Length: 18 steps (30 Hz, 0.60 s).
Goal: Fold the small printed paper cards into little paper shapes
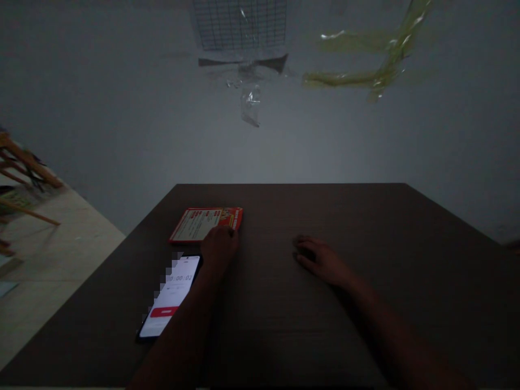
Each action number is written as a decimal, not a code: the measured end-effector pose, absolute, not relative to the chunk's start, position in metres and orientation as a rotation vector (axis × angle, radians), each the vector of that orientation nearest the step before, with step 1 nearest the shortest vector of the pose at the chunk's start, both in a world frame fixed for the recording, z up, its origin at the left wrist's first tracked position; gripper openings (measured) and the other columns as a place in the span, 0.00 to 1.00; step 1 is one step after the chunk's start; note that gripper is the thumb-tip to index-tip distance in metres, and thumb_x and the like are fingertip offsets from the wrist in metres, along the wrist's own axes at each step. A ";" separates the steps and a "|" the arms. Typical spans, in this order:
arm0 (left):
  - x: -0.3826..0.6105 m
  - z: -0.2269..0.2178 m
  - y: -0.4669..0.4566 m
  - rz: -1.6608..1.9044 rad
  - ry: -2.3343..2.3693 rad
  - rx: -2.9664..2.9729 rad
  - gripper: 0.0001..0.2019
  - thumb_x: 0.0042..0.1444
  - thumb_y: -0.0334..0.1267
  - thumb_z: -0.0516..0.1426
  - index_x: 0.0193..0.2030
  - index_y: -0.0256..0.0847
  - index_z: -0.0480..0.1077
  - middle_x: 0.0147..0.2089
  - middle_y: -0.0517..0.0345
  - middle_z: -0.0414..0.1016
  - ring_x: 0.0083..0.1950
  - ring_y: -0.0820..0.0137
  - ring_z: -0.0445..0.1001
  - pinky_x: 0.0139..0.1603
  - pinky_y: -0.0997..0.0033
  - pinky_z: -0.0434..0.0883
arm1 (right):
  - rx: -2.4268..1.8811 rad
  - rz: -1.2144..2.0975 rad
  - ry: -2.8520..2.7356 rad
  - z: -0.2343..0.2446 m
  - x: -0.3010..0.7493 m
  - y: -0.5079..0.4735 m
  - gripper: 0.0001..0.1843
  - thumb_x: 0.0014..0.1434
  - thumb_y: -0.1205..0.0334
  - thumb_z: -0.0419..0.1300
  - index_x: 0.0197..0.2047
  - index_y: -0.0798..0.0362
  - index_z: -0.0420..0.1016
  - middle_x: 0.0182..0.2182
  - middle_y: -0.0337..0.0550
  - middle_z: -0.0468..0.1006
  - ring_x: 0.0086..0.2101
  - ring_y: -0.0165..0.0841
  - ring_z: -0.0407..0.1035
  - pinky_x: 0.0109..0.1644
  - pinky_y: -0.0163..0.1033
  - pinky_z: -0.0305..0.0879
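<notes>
The scene is dim. A flat red box [203,223] with a pale printed panel lies on the dark table [365,227], far left of centre. My left hand [219,248] rests at the box's near right corner, fingers curled against its edge. A lit phone [170,295] showing a timer and a red button lies just left of my left forearm. My right hand [319,259] lies flat on the bare tabletop in the middle, fingers stretched out, holding nothing.
A grey wall stands behind the table, with a wire grid [239,24], clear plastic scraps [251,103] and yellowish tape strips [365,59] stuck on it. Wooden chair legs [24,184] stand on the pale floor at the left.
</notes>
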State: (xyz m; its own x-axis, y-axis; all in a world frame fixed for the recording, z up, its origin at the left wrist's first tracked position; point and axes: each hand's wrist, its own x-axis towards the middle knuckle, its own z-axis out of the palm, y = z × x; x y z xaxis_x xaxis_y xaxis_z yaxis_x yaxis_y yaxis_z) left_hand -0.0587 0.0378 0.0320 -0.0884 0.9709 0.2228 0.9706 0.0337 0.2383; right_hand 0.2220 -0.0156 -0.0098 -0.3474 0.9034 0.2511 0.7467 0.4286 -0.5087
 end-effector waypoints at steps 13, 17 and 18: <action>-0.049 0.030 0.032 0.707 2.170 2.203 0.10 0.56 0.41 0.50 0.33 0.40 0.70 0.36 0.53 0.75 0.40 0.65 0.73 0.38 0.69 0.67 | -1.393 0.420 -2.210 -0.006 0.220 -0.016 0.18 0.59 0.55 0.54 0.51 0.51 0.71 0.52 0.50 0.71 0.53 0.40 0.64 0.58 0.49 0.59; -0.039 0.029 0.025 0.728 2.087 2.276 0.10 0.56 0.40 0.50 0.33 0.40 0.69 0.36 0.54 0.75 0.39 0.66 0.72 0.39 0.70 0.66 | -1.391 0.433 -2.183 -0.004 0.218 -0.017 0.17 0.58 0.56 0.54 0.50 0.50 0.71 0.52 0.49 0.71 0.52 0.40 0.65 0.57 0.50 0.60; -0.037 0.029 0.024 0.727 2.083 2.281 0.09 0.56 0.40 0.50 0.32 0.40 0.69 0.35 0.54 0.74 0.39 0.67 0.72 0.39 0.70 0.66 | -1.391 0.435 -2.179 -0.005 0.218 -0.017 0.17 0.58 0.55 0.54 0.49 0.50 0.71 0.51 0.49 0.71 0.52 0.40 0.65 0.57 0.50 0.60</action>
State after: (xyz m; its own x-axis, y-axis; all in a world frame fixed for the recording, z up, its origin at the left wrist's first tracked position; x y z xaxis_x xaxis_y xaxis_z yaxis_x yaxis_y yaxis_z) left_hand -0.0365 0.0236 0.0292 0.0333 0.9361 0.3502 0.9507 -0.1378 0.2778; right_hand 0.2178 -0.0167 -0.0045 -0.3419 0.9063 0.2485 0.7415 0.4226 -0.5212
